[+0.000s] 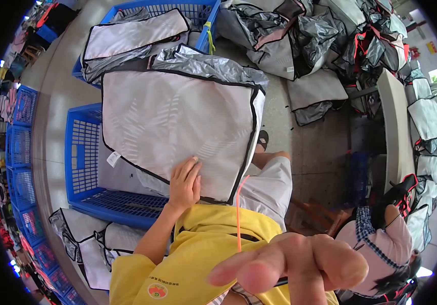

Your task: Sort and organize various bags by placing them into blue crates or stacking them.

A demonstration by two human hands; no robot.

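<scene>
A large off-white fabric bag panel (178, 122) with black edging lies across my lap and the blue crate, a small white label at its lower left. Crumpled silver lining (203, 63) shows behind its far edge. My left hand (185, 183) rests on the panel's near part, fingers stretched out over the cloth. Very close to the camera, my right hand (292, 262) is raised with its fingers apart, and I see nothing in it. A thin orange cord (238, 218) runs down my yellow shirt, between the panel and my right hand.
An open blue crate (83, 157) stands at my left; another blue crate (211, 12) beyond holds folded bag pieces (137, 35). More silver-lined pieces (325, 33) heap at the far right. A co-worker (381, 239) sits at lower right, near a pale tabletop (396, 127).
</scene>
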